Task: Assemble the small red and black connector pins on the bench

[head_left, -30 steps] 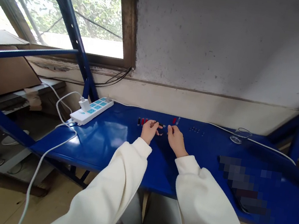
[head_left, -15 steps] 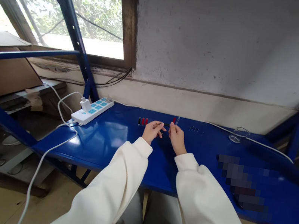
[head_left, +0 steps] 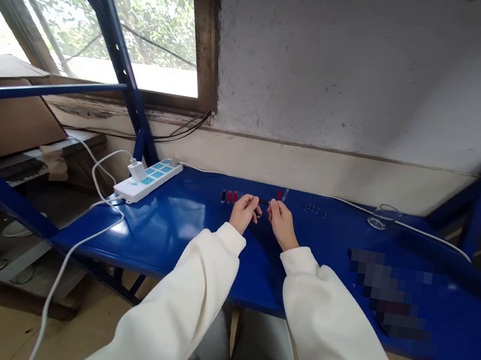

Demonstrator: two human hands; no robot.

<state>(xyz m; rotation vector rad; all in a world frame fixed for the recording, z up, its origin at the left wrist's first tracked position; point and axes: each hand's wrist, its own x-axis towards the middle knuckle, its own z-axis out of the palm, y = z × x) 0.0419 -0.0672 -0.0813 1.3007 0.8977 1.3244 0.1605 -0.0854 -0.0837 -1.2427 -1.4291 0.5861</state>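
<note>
A small black cylinder (head_left: 263, 201) is stretched level between my two hands, above the blue table (head_left: 176, 237). My left hand (head_left: 244, 213) pinches its left end with thumb and finger. At the other end, the fingertips of my right hand (head_left: 283, 222) are closed on it. Just left of my left hand, a black piece (head_left: 223, 196) and two red pieces (head_left: 232, 197) stand in a short row. Beyond my right hand lie another red piece (head_left: 279, 194) and a clear narrow piece (head_left: 285, 195). Its exact kind is too small to tell.
Several tiny parts (head_left: 311, 208) lie right of my hands. Farther right is a clear round container (head_left: 387, 213) beside a white cable. A white power strip (head_left: 148, 180) with a plug sits at the back left. A blurred dark object (head_left: 386, 294) lies at the right.
My right hand has shifted slightly left, closer to my left hand, along the black cylinder. Less of the cylinder shows between the fingers. The other pieces have stayed put.
</note>
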